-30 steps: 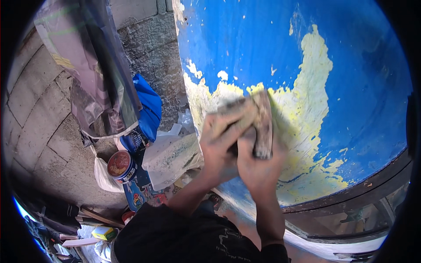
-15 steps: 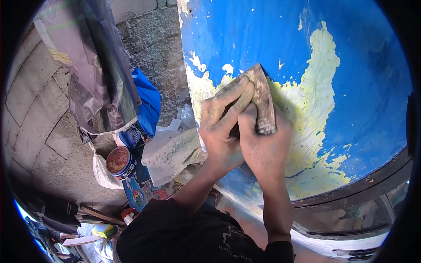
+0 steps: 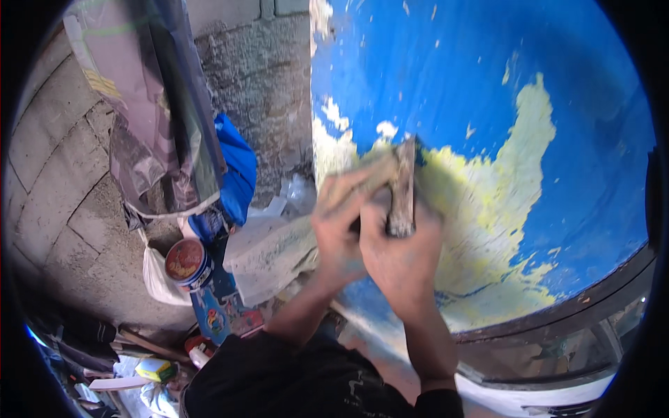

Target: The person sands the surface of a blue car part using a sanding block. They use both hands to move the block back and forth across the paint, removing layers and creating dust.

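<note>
My right hand [image 3: 403,261] is wrapped round the lower part of a flat, worn brown scraper [image 3: 404,182], thumb lying along it. My left hand [image 3: 340,219] is dusty with pale powder, and its fingers press on the scraper's upper part from the left. The scraper's top end is against a curved blue painted panel [image 3: 453,76], where the blue meets a bare pale yellow patch [image 3: 488,202]. Motion blurs both hands. The scraper's working edge and most of the right hand's fingers are hidden.
Left of the panel stands a grey block wall [image 3: 254,90]. A plastic sheet [image 3: 150,111] hangs beside a blue bag [image 3: 237,167]. Below are an open tub [image 3: 188,263], a white sack [image 3: 162,275] and a clear plastic bag [image 3: 268,258]. A dark-framed window [image 3: 557,348] borders the panel's lower edge.
Both hands and the scraper have moved down and slightly left in the picture. The scraper has turned more edge-on. The view has shifted, so the panel appears lower and further right.
</note>
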The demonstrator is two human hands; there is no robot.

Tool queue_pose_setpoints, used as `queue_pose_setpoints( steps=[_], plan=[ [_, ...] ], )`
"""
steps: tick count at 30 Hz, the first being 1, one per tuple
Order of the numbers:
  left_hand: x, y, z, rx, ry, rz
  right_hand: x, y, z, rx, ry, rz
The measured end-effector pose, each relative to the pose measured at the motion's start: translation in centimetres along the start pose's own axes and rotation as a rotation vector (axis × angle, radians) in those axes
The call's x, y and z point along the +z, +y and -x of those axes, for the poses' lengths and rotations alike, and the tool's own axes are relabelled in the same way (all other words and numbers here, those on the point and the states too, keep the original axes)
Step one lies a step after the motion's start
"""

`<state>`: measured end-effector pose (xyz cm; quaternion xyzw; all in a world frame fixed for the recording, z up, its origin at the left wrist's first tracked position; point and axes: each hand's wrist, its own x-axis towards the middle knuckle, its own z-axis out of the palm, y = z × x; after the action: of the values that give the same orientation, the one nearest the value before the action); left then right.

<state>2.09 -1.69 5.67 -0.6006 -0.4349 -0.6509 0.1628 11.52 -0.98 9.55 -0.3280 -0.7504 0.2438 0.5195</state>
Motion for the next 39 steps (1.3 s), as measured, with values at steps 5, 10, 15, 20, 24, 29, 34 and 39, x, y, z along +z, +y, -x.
queue_pose_setpoints(
  steps=[5, 10, 15, 20, 24, 29, 34, 39],
  plan=[
    [0.8, 1.1, 2.3, -0.008, -0.021, -0.078, 0.2, 2.8, 2.0, -0.149, 0.185, -0.213],
    [1.3, -0.6, -1.6, -0.021, 0.188, -0.081, 0.3, 0.1, -1.1, 0.078, -0.002, -0.101],
    [-0.1, -0.5, 0.5, 0.056, -0.034, -0.082, 1.4, 2.1, 0.4, -0.089, 0.09, -0.154],
    [-0.6, -0.7, -1.1, -0.012, 0.115, -0.053, 1.1, -0.4, -1.4, 0.022, -0.026, -0.137],
    [-0.7, -0.9, 1.3, -0.039, -0.047, -0.08, 2.4, 2.1, 1.0, -0.101, 0.181, -0.217],
    [-0.8, -2.1, 0.7, -0.015, 0.062, -0.077, 2.2, 1.3, 0.2, -0.044, 0.008, -0.114],
    [0.1, -3.0, -0.3, 0.029, 0.123, -0.087, 3.1, 2.3, -0.3, -0.206, 0.178, -0.151],
    [-1.8, -2.3, 2.6, -0.054, -0.073, 0.006, 3.4, 2.4, 2.0, -0.138, 0.106, -0.082]
  ],
)
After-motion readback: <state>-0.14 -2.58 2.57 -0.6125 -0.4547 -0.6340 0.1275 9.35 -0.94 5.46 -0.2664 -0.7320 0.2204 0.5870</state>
